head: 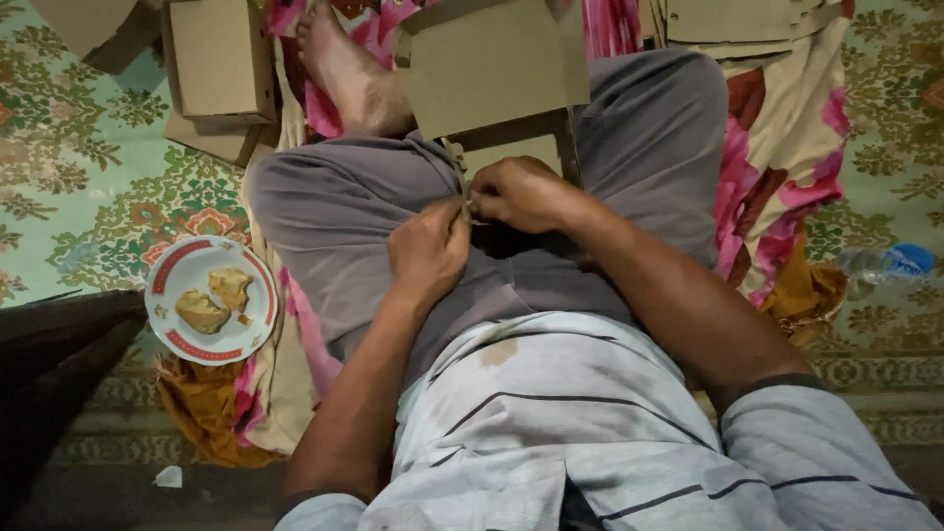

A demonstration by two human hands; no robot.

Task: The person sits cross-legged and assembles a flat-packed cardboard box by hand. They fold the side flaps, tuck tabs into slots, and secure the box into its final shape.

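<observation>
At nine o'clock I see a red-rimmed plate [167, 277] holding fried pieces [214, 300]; at three o'clock a plastic bottle [885, 264]; at eleven o'clock stacked cardboard boxes [218, 69].

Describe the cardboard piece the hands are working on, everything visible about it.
The cardboard piece is plain brown, flat-sided and partly folded, like an unfinished box, with a flap bent at its upper edge and a narrow strip running down its right side. It leans tilted over the person's lap, between the grey-trousered knees. The left hand and right hand meet at its lower edge, fingertips pinching something small there; what exactly is too small to tell. Similar cardboard boxes lie on the floor.
</observation>
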